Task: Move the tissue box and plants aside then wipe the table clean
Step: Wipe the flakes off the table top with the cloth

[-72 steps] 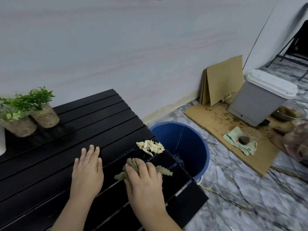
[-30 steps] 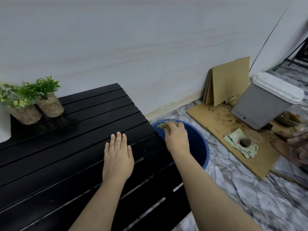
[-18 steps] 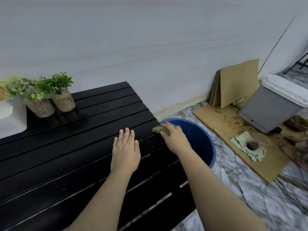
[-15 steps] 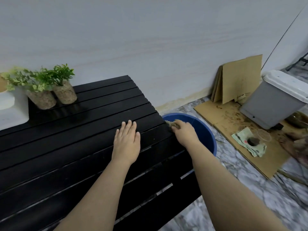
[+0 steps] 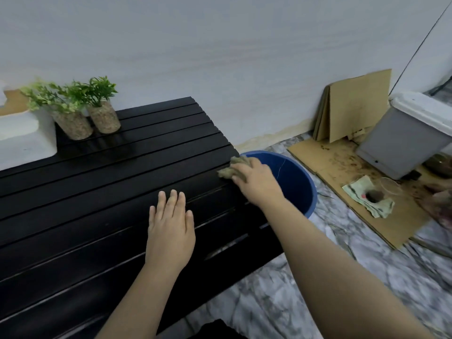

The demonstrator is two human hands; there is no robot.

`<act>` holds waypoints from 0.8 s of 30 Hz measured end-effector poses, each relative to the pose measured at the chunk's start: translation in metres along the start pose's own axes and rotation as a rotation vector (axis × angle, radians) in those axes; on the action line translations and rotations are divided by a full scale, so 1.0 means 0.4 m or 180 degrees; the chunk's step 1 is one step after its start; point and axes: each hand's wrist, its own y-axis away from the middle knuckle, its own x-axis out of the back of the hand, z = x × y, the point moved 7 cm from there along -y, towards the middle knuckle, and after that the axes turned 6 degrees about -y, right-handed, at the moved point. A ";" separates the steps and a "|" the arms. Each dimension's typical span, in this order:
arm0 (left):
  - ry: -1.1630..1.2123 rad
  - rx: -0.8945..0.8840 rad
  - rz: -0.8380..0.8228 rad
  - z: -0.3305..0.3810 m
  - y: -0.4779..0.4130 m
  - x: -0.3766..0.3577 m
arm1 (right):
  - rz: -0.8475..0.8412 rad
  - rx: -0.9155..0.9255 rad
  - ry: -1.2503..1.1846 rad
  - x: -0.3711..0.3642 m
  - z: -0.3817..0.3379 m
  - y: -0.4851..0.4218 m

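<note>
I see my right hand [image 5: 254,183] curled over a wadded olive-green cloth [image 5: 231,168], pressing it onto the black slatted table [image 5: 97,192] at its right end, at the edge over the blue bucket [image 5: 291,179]. The cloth is bunched, its longer side running roughly along the table's end edge, with a little of it poking out past my fingertips toward the wall. My left hand [image 5: 171,228] lies flat on the slats, palm down, fingers together and pointing away from me, holding nothing.

The table's long axis runs left to right, with the slats running the same way. Its right end stops just over the bucket rim; the back edge sits near the pale wall. The middle of the tabletop, between my hands and the plants, is bare slats.

Two small potted plants [image 5: 83,111] stand upright side by side at the far left back, pots touching or nearly so. Just left of them sits one white tissue box [image 5: 27,138], partly cut off by the frame.

On the marble floor to the right I count one bucket, one grey lidded bin [image 5: 411,140], folded cardboard [image 5: 354,106] leaning on the wall, and one flat sheet beneath.
</note>
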 end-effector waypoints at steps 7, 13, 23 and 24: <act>-0.0048 -0.0148 0.0014 0.054 0.150 -0.005 | 0.0883 -0.0194 -0.1064 0.076 0.001 0.263; -0.0483 -0.0130 -0.0042 0.037 0.187 -0.039 | 0.0465 0.0218 0.0403 -0.009 -0.008 0.366; -0.0445 -0.0083 -0.0098 0.035 0.184 -0.043 | 0.0192 0.0621 0.0243 -0.043 -0.106 0.409; -0.0335 -0.0079 -0.0144 0.036 0.181 -0.042 | 0.0013 0.0606 0.0347 -0.029 -0.088 0.393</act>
